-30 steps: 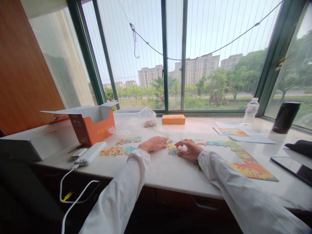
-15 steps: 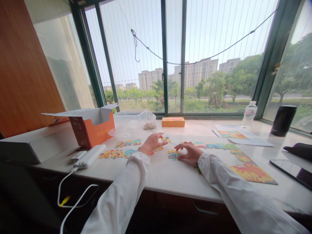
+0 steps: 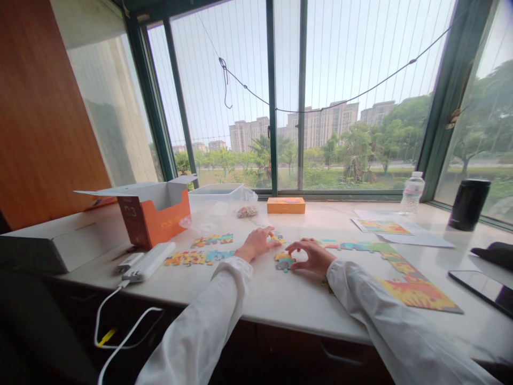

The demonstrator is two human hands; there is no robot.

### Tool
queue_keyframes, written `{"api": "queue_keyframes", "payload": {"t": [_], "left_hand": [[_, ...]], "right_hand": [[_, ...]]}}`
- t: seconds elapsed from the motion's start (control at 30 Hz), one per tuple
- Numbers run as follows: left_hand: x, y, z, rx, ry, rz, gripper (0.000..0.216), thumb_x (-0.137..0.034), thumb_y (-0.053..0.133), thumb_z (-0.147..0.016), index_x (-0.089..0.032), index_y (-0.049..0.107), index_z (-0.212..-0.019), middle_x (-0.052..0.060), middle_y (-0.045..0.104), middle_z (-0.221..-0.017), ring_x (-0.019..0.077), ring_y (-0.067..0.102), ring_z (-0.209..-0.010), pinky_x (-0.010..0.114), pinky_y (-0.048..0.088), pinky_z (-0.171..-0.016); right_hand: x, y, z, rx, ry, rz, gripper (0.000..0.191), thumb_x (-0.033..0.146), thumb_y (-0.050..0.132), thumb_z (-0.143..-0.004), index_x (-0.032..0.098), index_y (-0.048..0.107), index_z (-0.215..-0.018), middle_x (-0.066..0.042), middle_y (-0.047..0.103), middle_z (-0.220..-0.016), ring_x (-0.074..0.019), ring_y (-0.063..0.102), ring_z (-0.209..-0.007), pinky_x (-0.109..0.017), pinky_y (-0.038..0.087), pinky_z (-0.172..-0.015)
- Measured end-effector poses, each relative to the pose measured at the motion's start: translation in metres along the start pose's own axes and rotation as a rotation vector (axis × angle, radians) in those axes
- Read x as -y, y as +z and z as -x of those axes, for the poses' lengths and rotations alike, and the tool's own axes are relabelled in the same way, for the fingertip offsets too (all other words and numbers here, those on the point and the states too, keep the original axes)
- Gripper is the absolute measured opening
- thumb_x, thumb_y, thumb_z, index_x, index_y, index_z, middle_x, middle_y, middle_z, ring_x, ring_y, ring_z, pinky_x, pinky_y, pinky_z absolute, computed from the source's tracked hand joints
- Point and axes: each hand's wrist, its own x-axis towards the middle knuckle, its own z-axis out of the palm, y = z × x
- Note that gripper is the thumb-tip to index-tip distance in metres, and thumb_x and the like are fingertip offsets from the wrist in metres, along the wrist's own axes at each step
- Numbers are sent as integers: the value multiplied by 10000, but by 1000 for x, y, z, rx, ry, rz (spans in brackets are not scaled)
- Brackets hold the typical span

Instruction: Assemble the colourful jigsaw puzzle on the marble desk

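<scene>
White sleeves (image 3: 196, 329): loose on both my arms, which reach over the table (image 3: 276, 294).
Left hand (image 3: 257, 243): fingers stretched out, tips down at the yellow bit. I cannot tell if they pinch it or only touch it.
Yellow bit (image 3: 278, 237): on the table, partly hidden by my fingers, just past the chunk.
Right hand (image 3: 310, 255): bent like a letter C, thumb and finger apart, tips at the chunk's edge. I cannot tell if they squeeze. Maybe they are there so it won't slide.
Chunk (image 3: 284, 261): puzzle bits joined up, flat between my hands, where both could get to it.
Rows (image 3: 196, 258): more bits on my left, colours up, maybe so I can see them all.
Strip (image 3: 420, 291): joined bits on my right that turn a corner. My right arm hides some of it.
Picture (image 3: 383, 226): face up behind the strip, perhaps so I can look at it.
Big box (image 3: 164, 219): far to the left, likely out of my arms' way.
</scene>
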Motion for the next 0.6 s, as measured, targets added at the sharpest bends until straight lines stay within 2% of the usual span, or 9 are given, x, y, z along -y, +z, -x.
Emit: {"api": "queue_keyframes", "payload": {"t": [0.2, 0.3, 0.43, 0.53, 0.6], "left_hand": [[2, 1, 1, 92, 5, -16, 708, -572, 686, -770, -257, 507, -1379, 46, 701, -1157, 267, 607, -1132, 365, 454, -976], [8, -4, 0, 106, -1, -26, 626, -558, 608, -842, -258, 510, -1384, 58, 681, -1217, 255, 594, -1168, 361, 452, -990], [16, -13, 2, 86, 12, -24, 456, -430, 533, -919, -232, 579, -1328, 72, 617, -1331, 241, 561, -1227, 366, 411, -1057], [18, -19, 8, 143, 125, 16, 410, -295, 497, -932, -272, 585, -1332, 44, 599, -1360, 227, 547, -1250, 360, 389, -1083], [17, -21, 12, 201, 195, 36, 466, -193, 469, -911, -308, 571, -1351, 22, 596, -1365, 225, 556, -1241, 357, 397, -1074]], "right_hand": [[-4, 0, 2, 10, 5, 8, 473, 508, 750, -748, 294, 639, -1154, -30, 722, -1088, -225, 621, -958, -420, 410, -937], [-6, -1, 2, 19, 10, 23, 486, 509, 753, -742, 289, 636, -1159, -35, 722, -1090, -229, 621, -959, -428, 409, -944], [-8, -2, 3, 26, 17, 42, 469, 509, 738, -755, 296, 637, -1160, -36, 722, -1094, -235, 628, -979, -432, 410, -945], [-9, -2, 3, 25, 20, 52, 457, 510, 734, -759, 300, 639, -1153, -32, 725, -1087, -236, 633, -980, -430, 410, -940], [-10, -1, 4, 29, 22, 56, 458, 512, 733, -759, 300, 637, -1154, -32, 726, -1086, -237, 633, -976, -435, 405, -940]]}}
